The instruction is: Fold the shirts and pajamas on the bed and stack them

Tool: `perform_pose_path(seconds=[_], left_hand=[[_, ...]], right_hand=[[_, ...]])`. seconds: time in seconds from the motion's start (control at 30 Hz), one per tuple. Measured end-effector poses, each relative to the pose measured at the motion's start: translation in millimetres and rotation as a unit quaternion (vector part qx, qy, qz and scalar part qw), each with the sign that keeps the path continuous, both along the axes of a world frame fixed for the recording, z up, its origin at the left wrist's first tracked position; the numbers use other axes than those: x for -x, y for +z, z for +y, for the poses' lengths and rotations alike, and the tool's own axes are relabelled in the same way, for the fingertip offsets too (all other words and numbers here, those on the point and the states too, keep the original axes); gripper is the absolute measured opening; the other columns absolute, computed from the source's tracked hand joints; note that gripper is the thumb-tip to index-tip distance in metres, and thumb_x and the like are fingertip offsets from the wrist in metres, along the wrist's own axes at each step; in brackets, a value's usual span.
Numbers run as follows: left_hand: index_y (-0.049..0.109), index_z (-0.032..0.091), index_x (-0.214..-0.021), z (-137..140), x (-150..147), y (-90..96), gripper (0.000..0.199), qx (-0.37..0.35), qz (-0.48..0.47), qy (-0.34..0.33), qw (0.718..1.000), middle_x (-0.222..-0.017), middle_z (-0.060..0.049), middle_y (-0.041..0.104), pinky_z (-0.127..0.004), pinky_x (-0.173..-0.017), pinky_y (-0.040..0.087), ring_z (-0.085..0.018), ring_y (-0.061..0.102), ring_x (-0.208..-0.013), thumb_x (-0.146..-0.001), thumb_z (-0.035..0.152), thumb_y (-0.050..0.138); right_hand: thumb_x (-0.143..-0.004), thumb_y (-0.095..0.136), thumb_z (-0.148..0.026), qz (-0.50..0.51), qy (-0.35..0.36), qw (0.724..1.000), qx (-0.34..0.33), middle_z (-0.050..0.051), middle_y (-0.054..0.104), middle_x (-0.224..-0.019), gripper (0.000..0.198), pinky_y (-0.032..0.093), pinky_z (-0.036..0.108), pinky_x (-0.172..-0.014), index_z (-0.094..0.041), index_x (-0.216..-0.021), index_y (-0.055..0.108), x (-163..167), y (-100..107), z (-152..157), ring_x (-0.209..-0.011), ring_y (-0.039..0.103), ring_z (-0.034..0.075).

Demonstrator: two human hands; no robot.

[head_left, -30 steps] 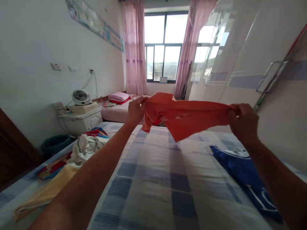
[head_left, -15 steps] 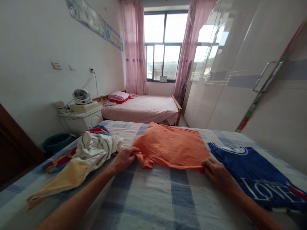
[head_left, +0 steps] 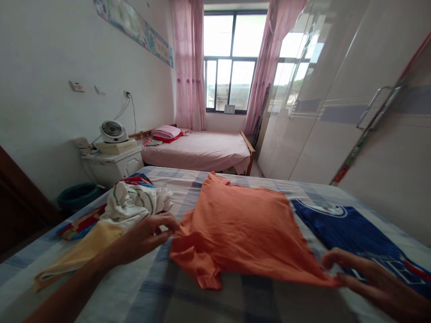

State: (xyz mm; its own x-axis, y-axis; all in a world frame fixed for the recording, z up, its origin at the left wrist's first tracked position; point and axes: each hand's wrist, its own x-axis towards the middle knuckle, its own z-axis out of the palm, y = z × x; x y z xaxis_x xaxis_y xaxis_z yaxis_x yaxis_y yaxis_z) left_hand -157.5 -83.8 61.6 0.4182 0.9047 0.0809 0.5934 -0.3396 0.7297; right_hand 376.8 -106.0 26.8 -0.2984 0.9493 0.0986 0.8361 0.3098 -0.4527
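An orange T-shirt point(head_left: 249, 229) is spread over the bed in front of me, its near edge raised off the sheet. My left hand point(head_left: 151, 233) pinches the shirt on its left side, close to a sleeve. At the near right corner, my right hand point(head_left: 367, 273) grips the cloth between thumb and fingers. A blue T-shirt point(head_left: 350, 229) with white lettering lies flat on the right, partly hidden behind my right hand. To the left is a crumpled white and yellow garment point(head_left: 124, 206), partly covered by my left forearm.
A checked sheet point(head_left: 188, 300) covers this bed. Red and blue patterned cloth point(head_left: 81, 226) lies under the white garment. Beyond are a pink-covered bed point(head_left: 202, 148), a nightstand point(head_left: 116, 163) with a fan point(head_left: 114, 131), a bin point(head_left: 79, 196) and a tall wardrobe point(head_left: 313, 139).
Both hands have drawn the orange T-shirt's near edge toward me and lifted it. My right hand has moved right and nearer, my left slightly left, and the shirt is stretched wider.
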Motion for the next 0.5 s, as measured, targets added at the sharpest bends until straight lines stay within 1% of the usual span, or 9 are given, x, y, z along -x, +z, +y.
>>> perform_pose_path(seconds=[0.03,0.1,0.13,0.2,0.3,0.37,0.43,0.5], left_hand=[[0.069,0.019,-0.093,8.4,4.7,-9.1,0.023,0.017,-0.007,0.035,0.999,-0.093,-0.004,0.068,-0.023,-0.065,0.049,-0.017,0.061,-0.079,-0.081,0.032,0.052],[0.069,0.018,-0.093,34.2,9.7,-28.1,0.031,0.05,-0.041,0.102,0.993,-0.09,-0.006,0.069,-0.026,-0.061,0.052,-0.02,0.063,-0.079,-0.078,0.04,0.055],[0.069,0.017,-0.094,49.6,9.3,-36.7,0.033,0.064,-0.062,0.126,0.988,-0.091,-0.007,0.069,-0.027,-0.062,0.053,-0.022,0.064,-0.082,-0.075,0.042,0.057],[0.069,0.015,-0.096,81.1,2.3,-49.9,0.038,0.062,-0.086,0.151,0.983,-0.093,-0.009,0.069,-0.03,-0.066,0.055,-0.023,0.065,-0.087,-0.073,0.043,0.057],[0.068,0.009,-0.102,123.7,-18.4,-59.6,0.044,0.026,-0.061,0.148,0.987,-0.091,-0.012,0.071,-0.033,-0.073,0.054,-0.023,0.066,-0.088,-0.077,0.041,0.049],[0.069,0.009,-0.1,148.4,-32.8,-62.7,0.041,0.0,-0.022,0.136,0.99,-0.093,-0.013,0.071,-0.036,-0.079,0.052,-0.024,0.066,-0.091,-0.079,0.036,0.046],[0.072,0.014,-0.098,171.2,-43.9,-66.3,0.035,-0.032,0.017,0.124,0.992,-0.102,-0.012,0.07,-0.038,-0.091,0.047,-0.026,0.062,-0.102,-0.077,0.032,0.05],[0.072,0.02,-0.1,192.7,-50.7,-71.6,0.031,-0.065,0.06,0.107,0.99,-0.117,-0.009,0.066,-0.037,-0.101,0.038,-0.026,0.054,-0.115,-0.075,0.029,0.055]], right_hand=[[-0.081,0.053,-0.042,0.011,-0.018,1.0,0.013,0.0,0.071,-0.101,0.023,0.056,0.027,-0.073,-0.032,-0.096,0.068,-4.9,-6.3,5.7,-0.091,0.067,0.022],[-0.079,0.053,-0.046,0.045,-0.064,0.997,0.023,0.001,0.072,-0.102,0.027,0.056,0.03,-0.076,-0.031,-0.095,0.07,-8.9,-15.4,27.2,-0.093,0.067,0.024],[-0.078,0.054,-0.046,0.063,-0.084,0.994,0.022,0.002,0.072,-0.1,0.029,0.055,0.031,-0.077,-0.029,-0.094,0.07,-8.1,-18.4,41.8,-0.092,0.068,0.025],[-0.075,0.054,-0.044,0.093,-0.124,0.988,0.007,0.005,0.073,-0.099,0.031,0.054,0.033,-0.079,-0.025,-0.092,0.071,-2.8,-22.9,74.1,-0.094,0.067,0.026],[-0.071,0.052,-0.038,0.102,-0.177,0.979,-0.016,0.009,0.072,-0.1,0.035,0.052,0.035,-0.083,-0.018,-0.094,0.069,8.7,-30.5,120.4,-0.095,0.067,0.027],[-0.07,0.05,-0.034,0.082,-0.193,0.977,-0.029,0.01,0.072,-0.099,0.035,0.052,0.036,-0.082,-0.017,-0.094,0.068,15.3,-37.3,146.1,-0.093,0.067,0.026],[-0.072,0.047,-0.031,0.037,-0.198,0.978,-0.052,0.01,0.072,-0.098,0.035,0.052,0.034,-0.08,-0.017,-0.096,0.068,20.2,-44.7,167.9,-0.09,0.068,0.024],[-0.074,0.045,-0.028,-0.009,-0.203,0.976,-0.08,0.009,0.073,-0.096,0.034,0.052,0.031,-0.076,-0.017,-0.097,0.067,24.1,-51.7,187.7,-0.085,0.068,0.022]])
